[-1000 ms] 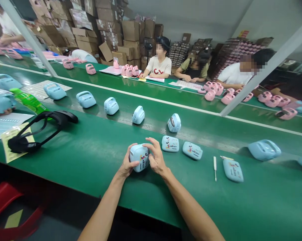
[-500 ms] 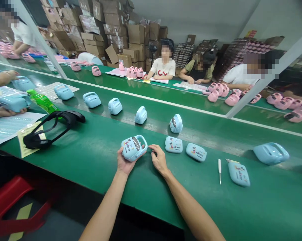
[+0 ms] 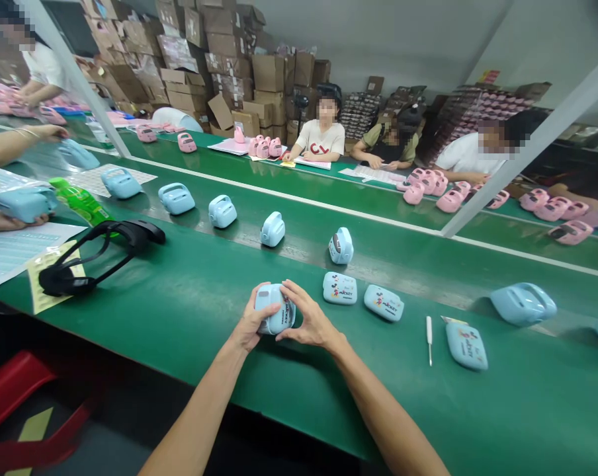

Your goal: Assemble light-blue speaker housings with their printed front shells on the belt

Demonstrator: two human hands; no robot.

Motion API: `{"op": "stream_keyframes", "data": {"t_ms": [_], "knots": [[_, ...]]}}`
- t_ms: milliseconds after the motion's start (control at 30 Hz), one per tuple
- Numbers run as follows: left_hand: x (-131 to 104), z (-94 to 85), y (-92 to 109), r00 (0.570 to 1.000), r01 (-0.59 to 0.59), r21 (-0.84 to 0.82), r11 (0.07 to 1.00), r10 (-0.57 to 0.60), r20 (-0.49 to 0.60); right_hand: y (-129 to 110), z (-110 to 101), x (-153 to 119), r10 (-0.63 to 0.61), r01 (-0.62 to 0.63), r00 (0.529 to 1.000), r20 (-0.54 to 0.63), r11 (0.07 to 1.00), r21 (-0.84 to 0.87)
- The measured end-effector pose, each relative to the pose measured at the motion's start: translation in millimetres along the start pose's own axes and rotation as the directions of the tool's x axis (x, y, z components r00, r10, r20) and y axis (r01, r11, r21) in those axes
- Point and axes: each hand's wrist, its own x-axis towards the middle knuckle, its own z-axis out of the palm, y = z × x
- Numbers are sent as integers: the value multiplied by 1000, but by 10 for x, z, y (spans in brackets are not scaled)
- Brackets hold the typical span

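Note:
A light-blue plastic case (image 3: 274,307) with a printed cartoon face is between my two hands, turned so its side shows. My left hand (image 3: 249,324) grips its left side, thumb across the front. On the right side, my right hand (image 3: 311,317) curves its thumb and fingers round the case. The handle is mostly hidden by my fingers. Right of my hands lie two flat light-blue printed covers (image 3: 339,289) (image 3: 384,303). A white-handled screwdriver (image 3: 429,337) and a third printed cover (image 3: 467,346) lie farther right.
Several light-blue handled cases (image 3: 223,212) stand in a row along the belt. A black head strap (image 3: 100,258) and a green bottle (image 3: 83,201) lie left, near a co-worker's hand (image 3: 16,223). Slanted white posts (image 3: 497,175) rise beyond. A red stool (image 3: 21,403) stands below the table edge.
The case has turned from its printed front to its side. My right hand has come from beside it onto its right side. At the left, a co-worker's arm has moved along with a blue case.

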Motion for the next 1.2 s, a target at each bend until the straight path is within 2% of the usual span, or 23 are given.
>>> {"op": "stream_keyframes", "data": {"t_ms": [167,300,533,733,1033,1200], "knots": [[-58,61,41,1000,1,34,999,-1,-14,55,77,-23,-17,17,1000,-24,1000,-8],[-70,121,58,999,10,55,998,-8,-32,53,13,0,-37,36,998,-53,999,-26],[-90,206,96,998,12,140,990,-3,-70,46,-161,27,-17,19,1000,26,998,-55],[-105,272,111,996,3,173,985,13,-88,44,-165,36,36,-34,999,36,998,-47],[-114,297,119,993,40,66,997,-32,-112,27,-8,39,92,-91,996,-8,992,90],[-86,256,66,991,19,15,1000,-17,-133,-13,26,83,184,-181,983,-1,965,190]]}}
